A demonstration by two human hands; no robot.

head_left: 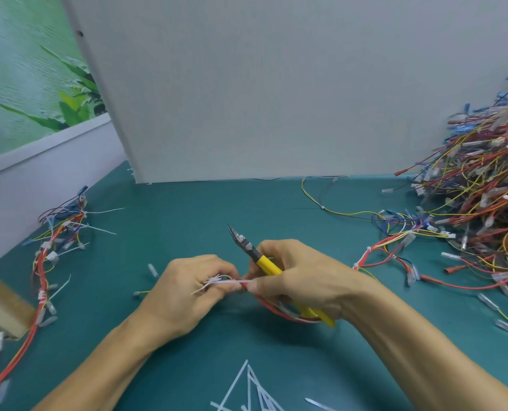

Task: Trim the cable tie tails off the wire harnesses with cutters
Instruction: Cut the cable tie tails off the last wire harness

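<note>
Wire harnesses [484, 179] heaped in a tall tangle on the right of the green worktop [187, 209]; smaller bundle [59, 232] with untrimmed tails lying at far left. Between them, one harness [279, 312] lifted in both hands, red wires looping beneath the right hand [300, 280]. At the tie, left hand [187, 289] curled round it, probably pinching the tie head, though fingers hide that. Right hand wrapped round the yellow-handled cutters [264, 262], jaws apparently closed and pointing away, thumb and forefinger also pinching the end of the white cable tie tail [235, 282] stretched between the hands. Cut tails [246, 387] scattered at the near edge. Light, limp wiring; thin, springy, slick tail. Best gripped close beside the tie head, tail kept taut, no wire under the blades.
</note>
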